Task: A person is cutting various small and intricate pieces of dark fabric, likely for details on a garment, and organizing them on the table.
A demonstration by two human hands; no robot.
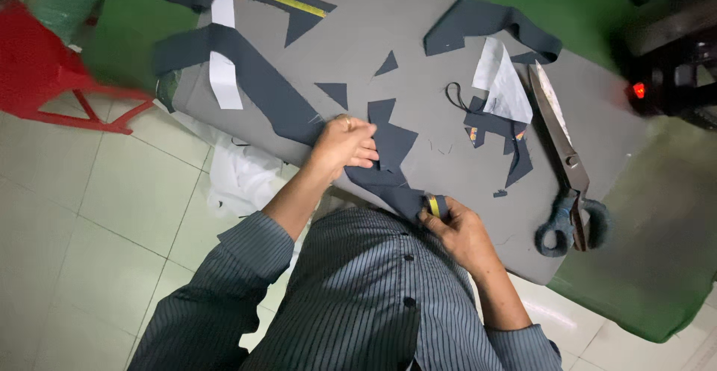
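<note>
A long fabric strip (261, 87) lies on the tabletop (418, 50), running from the far left toward the person. The left hand (345, 143) rests on it midway; the right hand (459, 229) holds its near end at the tabletop's edge. Fabric scraps (392, 143) lie just right of the left hand. Tailor's shears (564, 162) lie farther right, paper pieces (502, 83) just behind them. A stool (52, 79) stands on the floor at left.

Single head view, looking steeply down over wearer's chest at near grey worktable (418, 42).

Bare bench (441, 87) lies between the cloth scraps (388, 65); shears (564, 154) and paper piece (502, 83) block the right side.
</note>
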